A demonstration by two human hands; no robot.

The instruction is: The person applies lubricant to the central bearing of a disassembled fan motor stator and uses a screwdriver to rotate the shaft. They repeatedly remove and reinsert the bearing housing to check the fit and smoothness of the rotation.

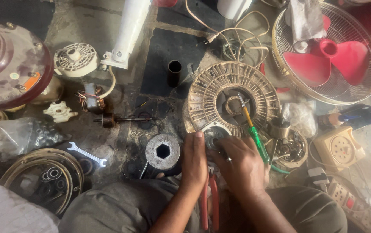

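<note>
so both forearms are bare, no sleeves, no watch or rings on the left hand [194, 162] or right hand [241, 166], and the grey-olive trousers [120, 207] look creased over both knees

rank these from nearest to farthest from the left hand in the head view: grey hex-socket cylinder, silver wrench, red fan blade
1. Grey hex-socket cylinder: just left of the left hand, on the floor.
2. Silver wrench: farther left, beside the round metal housing.
3. Red fan blade: far upper right, inside the wire fan guard.
</note>
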